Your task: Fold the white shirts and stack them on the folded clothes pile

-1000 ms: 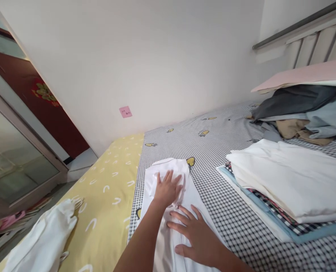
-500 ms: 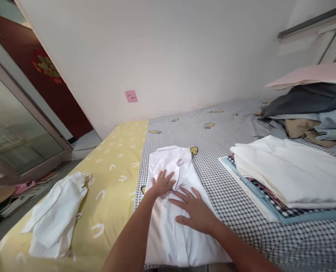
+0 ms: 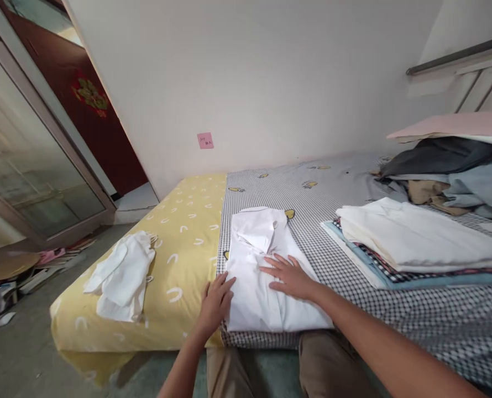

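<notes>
A white shirt (image 3: 254, 293), its sides folded in, lies lengthwise on the checked bed sheet in front of me. Its collar end points toward the wall, and a sleeve with a cuff lies folded over the upper part. My right hand (image 3: 291, 276) rests flat on the middle of the shirt, fingers spread. At the shirt's left edge is my left hand (image 3: 218, 298), open, with its fingertips by the fabric and the yellow cloth. Neither hand grasps anything.
A crumpled white garment (image 3: 124, 276) lies on the yellow bedding (image 3: 188, 243) to the left. On the right stands a stack of folded clothes (image 3: 420, 232), with a heap of darker clothes (image 3: 449, 160) behind it. The bed's front edge is near my knees.
My left hand has moved off the middle of the shirt to its left edge. My right hand still lies on the shirt. The view has shifted, so my legs now show.
</notes>
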Tool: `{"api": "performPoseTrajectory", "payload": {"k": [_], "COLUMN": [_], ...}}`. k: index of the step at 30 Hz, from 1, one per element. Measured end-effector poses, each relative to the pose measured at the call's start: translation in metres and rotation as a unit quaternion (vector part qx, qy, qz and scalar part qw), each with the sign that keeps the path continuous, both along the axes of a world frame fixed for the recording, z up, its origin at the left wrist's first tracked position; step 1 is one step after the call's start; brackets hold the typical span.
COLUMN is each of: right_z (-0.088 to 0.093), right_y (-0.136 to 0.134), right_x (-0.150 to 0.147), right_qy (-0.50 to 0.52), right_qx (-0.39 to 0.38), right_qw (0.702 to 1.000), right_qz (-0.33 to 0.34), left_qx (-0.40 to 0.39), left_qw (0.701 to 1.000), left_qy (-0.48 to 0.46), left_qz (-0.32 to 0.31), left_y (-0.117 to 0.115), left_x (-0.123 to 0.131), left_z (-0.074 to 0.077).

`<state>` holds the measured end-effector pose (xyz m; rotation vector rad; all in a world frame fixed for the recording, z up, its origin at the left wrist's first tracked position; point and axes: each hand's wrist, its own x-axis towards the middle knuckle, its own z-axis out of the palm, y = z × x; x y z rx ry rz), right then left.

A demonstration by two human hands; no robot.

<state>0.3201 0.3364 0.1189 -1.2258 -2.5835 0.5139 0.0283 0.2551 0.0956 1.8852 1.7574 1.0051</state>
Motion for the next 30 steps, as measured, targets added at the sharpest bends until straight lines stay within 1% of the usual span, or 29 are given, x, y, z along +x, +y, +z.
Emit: {"api": "performPoseTrajectory", "payload": {"k": [2, 3, 4, 5, 6, 8, 9, 10, 11, 12, 13, 15, 17, 20, 23, 25, 26, 27, 30], "right_z": [-0.003, -0.006, -0.012, -0.018, -0.027, -0.047, -0.058, -0.070, -0.081, -0.092, -0.101, -0.112, -0.116, -0.111, -0.103, -0.098, -0.097, -0.096, -0.094], "right_y": [-0.012, -0.021, -0.033, -0.046, -0.061, -0.091, -0.106, -0.118, -0.129, -0.139, -0.146, -0.158, -0.164, -0.164, -0.161, -0.158, -0.156, -0.155, -0.151], "right_x": [0.008, 0.014, 0.021, 0.030, 0.040, 0.063, 0.074, 0.086, 0.096, 0.104, 0.111, 0.117, 0.116, 0.106, 0.094, 0.087, 0.085, 0.083, 0.080], "right_qy": [0.092, 0.160, 0.237, 0.316, 0.388, 0.505, 0.539, 0.560, 0.568, 0.569, 0.569, 0.564, 0.556, 0.541, 0.530, 0.528, 0.530, 0.534, 0.557], "right_qx": [0.014, 0.022, 0.026, 0.021, 0.006, -0.055, -0.088, -0.116, -0.147, -0.177, -0.201, -0.240, -0.261, -0.271, -0.274, -0.277, -0.280, -0.283, -0.290], "right_qw": [0.995, 0.985, 0.965, 0.936, 0.896, 0.787, 0.731, 0.686, 0.653, 0.633, 0.620, 0.611, 0.615, 0.637, 0.664, 0.675, 0.676, 0.673, 0.651], "right_qz": [-0.037, -0.065, -0.105, -0.157, -0.216, -0.350, -0.409, -0.449, -0.478, -0.493, -0.501, -0.502, -0.494, -0.478, -0.450, -0.434, -0.429, -0.427, -0.427], "left_qx": [0.018, 0.023, 0.025, 0.026, 0.024, 0.014, 0.007, 0.002, 0.000, 0.001, 0.003, 0.003, -0.003, -0.021, -0.042, -0.054, -0.059, -0.064, -0.079], "left_qw": [0.997, 0.994, 0.989, 0.981, 0.970, 0.943, 0.934, 0.930, 0.928, 0.928, 0.929, 0.930, 0.930, 0.927, 0.921, 0.919, 0.918, 0.918, 0.917], "left_qy": [-0.071, -0.093, -0.118, -0.153, -0.193, -0.266, -0.289, -0.299, -0.302, -0.301, -0.300, -0.298, -0.298, -0.302, -0.309, -0.321, -0.328, -0.337, -0.363], "left_qz": [0.035, 0.056, 0.082, 0.114, 0.147, 0.198, 0.211, 0.216, 0.218, 0.219, 0.219, 0.217, 0.214, 0.223, 0.234, 0.225, 0.213, 0.199, 0.144], "left_y": [-0.019, -0.031, -0.043, -0.055, -0.068, -0.089, -0.097, -0.101, -0.103, -0.103, -0.100, -0.093, -0.086, -0.080, -0.083, -0.087, -0.090, -0.093, -0.099], "left_x": [-0.006, -0.008, -0.010, -0.011, -0.010, -0.004, 0.001, 0.007, 0.012, 0.018, 0.024, 0.033, 0.040, 0.048, 0.053, 0.056, 0.057, 0.058, 0.061], "left_z": [-0.011, -0.016, -0.021, -0.026, -0.031, -0.040, -0.043, -0.047, -0.050, -0.052, -0.054, -0.058, -0.062, -0.067, -0.070, -0.067, -0.064, -0.060, -0.045]}}
